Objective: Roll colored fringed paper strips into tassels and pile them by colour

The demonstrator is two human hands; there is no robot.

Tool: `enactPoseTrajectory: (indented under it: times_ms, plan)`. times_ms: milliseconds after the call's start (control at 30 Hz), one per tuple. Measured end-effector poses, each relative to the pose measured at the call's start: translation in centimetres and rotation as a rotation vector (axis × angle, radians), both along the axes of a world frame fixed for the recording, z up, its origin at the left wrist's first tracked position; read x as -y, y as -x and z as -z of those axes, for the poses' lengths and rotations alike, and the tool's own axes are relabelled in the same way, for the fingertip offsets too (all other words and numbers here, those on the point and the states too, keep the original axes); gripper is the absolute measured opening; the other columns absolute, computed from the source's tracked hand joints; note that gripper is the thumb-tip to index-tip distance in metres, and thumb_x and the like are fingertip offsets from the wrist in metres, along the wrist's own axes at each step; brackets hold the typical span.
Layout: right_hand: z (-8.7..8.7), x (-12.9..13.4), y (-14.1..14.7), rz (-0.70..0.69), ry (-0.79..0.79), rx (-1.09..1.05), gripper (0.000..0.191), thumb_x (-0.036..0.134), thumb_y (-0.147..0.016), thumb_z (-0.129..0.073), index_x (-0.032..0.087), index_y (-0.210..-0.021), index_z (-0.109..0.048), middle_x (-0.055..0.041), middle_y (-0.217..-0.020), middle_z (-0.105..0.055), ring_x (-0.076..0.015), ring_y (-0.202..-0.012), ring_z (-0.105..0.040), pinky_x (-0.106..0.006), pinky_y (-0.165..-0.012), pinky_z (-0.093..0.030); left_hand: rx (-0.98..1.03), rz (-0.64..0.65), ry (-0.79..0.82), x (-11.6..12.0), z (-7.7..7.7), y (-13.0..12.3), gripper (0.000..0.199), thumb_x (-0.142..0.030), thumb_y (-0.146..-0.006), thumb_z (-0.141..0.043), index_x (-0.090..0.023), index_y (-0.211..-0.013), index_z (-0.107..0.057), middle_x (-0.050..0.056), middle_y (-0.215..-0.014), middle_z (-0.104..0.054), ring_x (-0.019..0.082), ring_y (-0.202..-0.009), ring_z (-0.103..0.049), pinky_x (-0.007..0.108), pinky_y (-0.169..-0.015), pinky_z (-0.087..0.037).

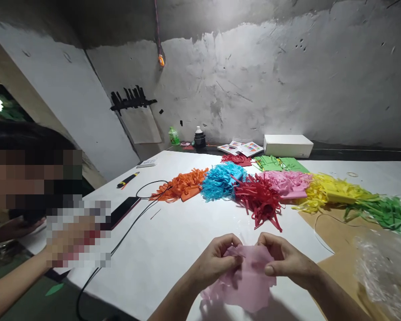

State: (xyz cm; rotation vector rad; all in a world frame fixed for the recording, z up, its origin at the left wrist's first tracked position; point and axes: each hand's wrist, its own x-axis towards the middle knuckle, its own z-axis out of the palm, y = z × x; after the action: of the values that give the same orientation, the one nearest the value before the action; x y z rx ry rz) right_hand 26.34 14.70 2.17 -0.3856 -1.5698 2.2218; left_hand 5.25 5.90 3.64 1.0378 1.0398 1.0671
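Note:
A sheet of thin pink tissue paper [252, 285] hangs between my two hands above the white table, its lower left edge ragged. My left hand [217, 258] pinches it near the upper left corner, thumb against fingers. On the other side my right hand [284, 258] grips the upper right edge the same way. Just beyond my hands lies a bundle of dark red paper fringe [259, 196]. Behind and to the right of it sits a pink fringe bundle [287, 183].
Blue [222, 178], orange [182, 185], yellow [337, 189] and green fringe bundles [387, 211] lie across the table [173, 249]. Clear plastic wrap [387, 272] is at right. A black cable [120, 243] and a phone [122, 211] lie left, beside another person's arm [23, 276]. A white box [288, 146] stands behind.

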Motion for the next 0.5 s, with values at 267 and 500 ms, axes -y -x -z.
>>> enactPoseTrajectory:
  times_ms: [267, 500]
  plan:
    - [-2.2, 0.2, -2.9, 0.154, -0.45, 0.247, 0.019, 0.021, -0.075, -0.073, 0.017, -0.073, -0.055, 0.002, -0.071, -0.048, -0.0128, -0.067, -0.044, -0.024, -0.059, -0.034, 0.035, 0.016, -0.068, 1.4, -2.6, 0.6, 0.027, -0.034, -0.074, -0.079, -0.014, -0.077, -0.061, 0.002, -0.058, -0.062, 0.013, -0.046, -0.06, 0.018, -0.042, -0.038]
    - [-0.2, 0.6, -4.0, 0.355, -0.633, 0.19, 0.017, 0.005, -0.071, -0.049, 0.02, -0.079, -0.053, -0.0013, -0.081, -0.052, -0.0156, -0.071, -0.047, -0.025, -0.059, -0.037, -0.1, -0.006, -0.122, 0.7, 0.2, 1.0, 0.017, -0.009, -0.066, -0.062, -0.012, -0.081, -0.071, 0.0, -0.071, -0.059, 0.009, -0.059, -0.052, 0.017, -0.052, -0.035]
